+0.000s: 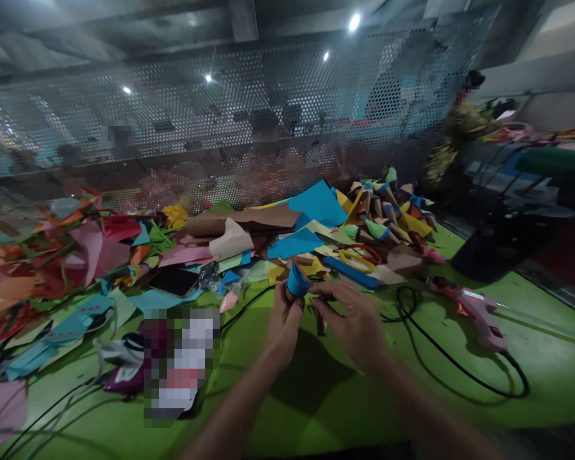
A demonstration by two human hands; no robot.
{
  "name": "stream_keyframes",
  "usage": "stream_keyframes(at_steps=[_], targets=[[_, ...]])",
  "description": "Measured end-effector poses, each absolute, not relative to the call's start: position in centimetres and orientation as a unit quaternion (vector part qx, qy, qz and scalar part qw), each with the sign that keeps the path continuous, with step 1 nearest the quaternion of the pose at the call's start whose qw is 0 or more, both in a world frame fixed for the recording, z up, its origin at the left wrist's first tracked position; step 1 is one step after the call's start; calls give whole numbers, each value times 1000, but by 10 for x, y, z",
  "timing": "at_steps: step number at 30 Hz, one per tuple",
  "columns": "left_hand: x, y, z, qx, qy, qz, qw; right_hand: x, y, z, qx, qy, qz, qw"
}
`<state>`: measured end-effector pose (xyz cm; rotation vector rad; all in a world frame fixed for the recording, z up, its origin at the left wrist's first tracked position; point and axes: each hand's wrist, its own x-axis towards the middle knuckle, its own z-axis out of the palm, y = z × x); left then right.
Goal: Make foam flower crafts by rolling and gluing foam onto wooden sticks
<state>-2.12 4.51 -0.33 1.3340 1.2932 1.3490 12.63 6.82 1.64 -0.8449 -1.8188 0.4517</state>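
Observation:
A small rolled cone of blue paper (297, 281) is gripped in my left hand (286, 316), its open end facing up. My right hand (349, 313) is beside it on the right, thumb and fingertips pinched together close to the cone's rim. Whatever sits in that pinch is too small to make out. Below the right fingertips shows a short brown piece (321, 324), partly hidden by the hand. Both hands are above the green table (311, 409).
A pink glue gun (482, 313) with a black cord lies at right. Behind are scissors (357, 260), blue sheets (319, 204) and a pile of paper cones (383, 211). At left are a phone (173, 281), a blurred-out strip (182, 364) and paper scraps (96, 246). A person (455, 137) stands far right.

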Motion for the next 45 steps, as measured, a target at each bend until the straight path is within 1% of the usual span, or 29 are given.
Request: stream_keyframes(at_steps=[4,9,14,25,42,45], targets=[[-22,45,-4,550,520,528,386,128,70,17,-353,-759,203,508],[-23,46,-7,577,557,492,338,128,70,19,-363,-764,156,510],[-23,47,-5,591,575,476,305,127,71,20,-360,-765,211,491],[-25,47,-5,616,577,455,284,130,76,22,-376,-772,243,450],[-26,46,-7,614,589,439,290,128,76,15,-364,-782,200,465],[-26,46,-6,615,589,439,287,127,75,14,-369,-780,212,458]])
